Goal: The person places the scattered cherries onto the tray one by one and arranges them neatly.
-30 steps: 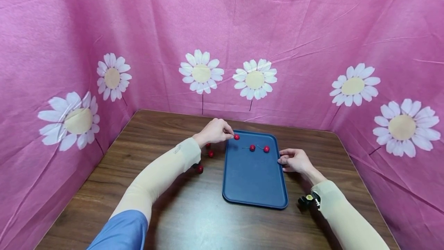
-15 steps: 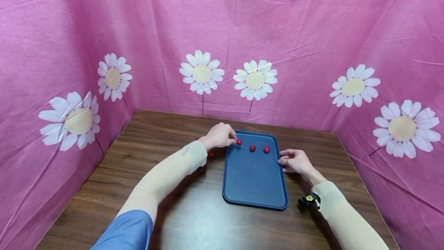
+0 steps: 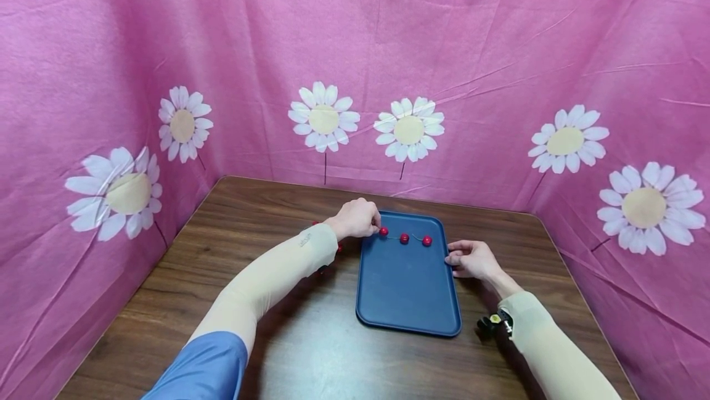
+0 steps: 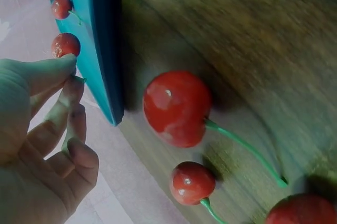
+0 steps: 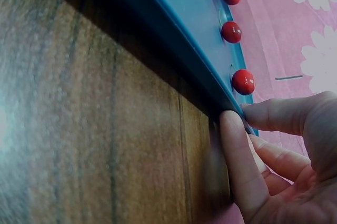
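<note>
A blue tray lies on the wooden table. Three red cherries sit in a row near its far end: left, middle, right. My left hand is at the tray's far left corner and pinches the stem of the left cherry between thumb and forefinger. My right hand is at the tray's right rim, with thumb and forefinger pinching the edge just short of the right cherry.
Several loose cherries with green stems lie on the table left of the tray, partly hidden under my left forearm in the head view. Pink flowered cloth walls the table on three sides. A small black clip sits by my right wrist.
My left hand has brought its cherry from the tray's far left corner a little toward me and down, into line with the other two. The right hand has stayed on the rim.
</note>
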`<state>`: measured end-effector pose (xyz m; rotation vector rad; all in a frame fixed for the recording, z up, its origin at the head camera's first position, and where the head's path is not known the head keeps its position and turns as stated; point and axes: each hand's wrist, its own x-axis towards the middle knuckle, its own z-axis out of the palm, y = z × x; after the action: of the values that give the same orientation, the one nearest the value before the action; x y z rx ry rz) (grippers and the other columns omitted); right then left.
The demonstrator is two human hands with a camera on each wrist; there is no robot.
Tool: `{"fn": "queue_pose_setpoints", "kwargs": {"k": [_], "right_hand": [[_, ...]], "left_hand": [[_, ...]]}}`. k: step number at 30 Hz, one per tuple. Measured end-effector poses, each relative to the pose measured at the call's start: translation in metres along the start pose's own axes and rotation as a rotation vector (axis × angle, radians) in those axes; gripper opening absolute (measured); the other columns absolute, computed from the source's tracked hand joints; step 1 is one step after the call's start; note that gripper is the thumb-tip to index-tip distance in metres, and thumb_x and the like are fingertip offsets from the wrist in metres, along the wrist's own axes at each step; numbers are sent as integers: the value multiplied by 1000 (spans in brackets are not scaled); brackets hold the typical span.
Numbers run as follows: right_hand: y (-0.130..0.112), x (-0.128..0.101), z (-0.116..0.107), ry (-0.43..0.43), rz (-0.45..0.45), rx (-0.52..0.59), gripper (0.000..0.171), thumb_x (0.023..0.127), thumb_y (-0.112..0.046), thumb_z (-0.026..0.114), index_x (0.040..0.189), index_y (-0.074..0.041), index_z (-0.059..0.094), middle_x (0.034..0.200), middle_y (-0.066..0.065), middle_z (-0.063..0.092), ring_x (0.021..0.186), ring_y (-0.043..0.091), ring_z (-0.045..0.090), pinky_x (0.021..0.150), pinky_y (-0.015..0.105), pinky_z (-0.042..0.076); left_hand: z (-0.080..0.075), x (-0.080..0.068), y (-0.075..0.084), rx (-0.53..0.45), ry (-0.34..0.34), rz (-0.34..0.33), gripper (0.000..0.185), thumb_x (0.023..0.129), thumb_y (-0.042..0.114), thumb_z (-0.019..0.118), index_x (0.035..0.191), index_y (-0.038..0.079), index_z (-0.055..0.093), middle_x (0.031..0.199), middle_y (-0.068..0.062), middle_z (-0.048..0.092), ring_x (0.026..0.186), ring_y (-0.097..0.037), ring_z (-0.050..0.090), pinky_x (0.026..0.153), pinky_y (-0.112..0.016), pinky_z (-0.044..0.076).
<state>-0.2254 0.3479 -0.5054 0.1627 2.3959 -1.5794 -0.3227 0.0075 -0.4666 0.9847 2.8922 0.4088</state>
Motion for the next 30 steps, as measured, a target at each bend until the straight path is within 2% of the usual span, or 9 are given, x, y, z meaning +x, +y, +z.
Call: {"fn": "queue_pose_setpoints", "kwargs": {"k": [8, 15, 21, 30], "right_hand": [[0, 0, 0, -3, 0, 3, 51, 102, 3, 75, 146, 20, 56, 91, -3, 79, 79, 5, 73, 69, 30, 68], [0, 0, 0, -11, 1, -1, 52, 102, 2, 75, 147, 20, 56, 93, -3, 79, 81, 5, 73, 70, 30, 69], [-1, -1, -1, -9, 6, -4, 52, 102, 2, 75, 147, 19, 56, 94, -1, 80, 82, 7, 74, 71, 31, 69], [-1, -1, -1, -11, 6, -2, 53, 102, 1, 75, 148, 19, 56, 94, -2, 80, 82, 6, 74, 71, 30, 69]], "left_hand": [[2, 4, 4, 32, -22, 8, 9, 102, 25, 82, 100, 23, 91, 102, 4, 86, 92, -16, 70, 85, -39, 65], [11, 9, 3, 69, -74, -7, 7, 100, 25, 83, 99, 22, 89, 101, 4, 85, 92, -15, 69, 84, -36, 64], [12, 11, 3, 53, -77, -22, 7, 100, 24, 83, 100, 20, 89, 102, 2, 84, 93, -16, 70, 85, -37, 65], [9, 11, 1, 62, -78, -7, 5, 98, 22, 84, 100, 20, 89, 104, 2, 85, 94, -16, 71, 88, -37, 65]]}}
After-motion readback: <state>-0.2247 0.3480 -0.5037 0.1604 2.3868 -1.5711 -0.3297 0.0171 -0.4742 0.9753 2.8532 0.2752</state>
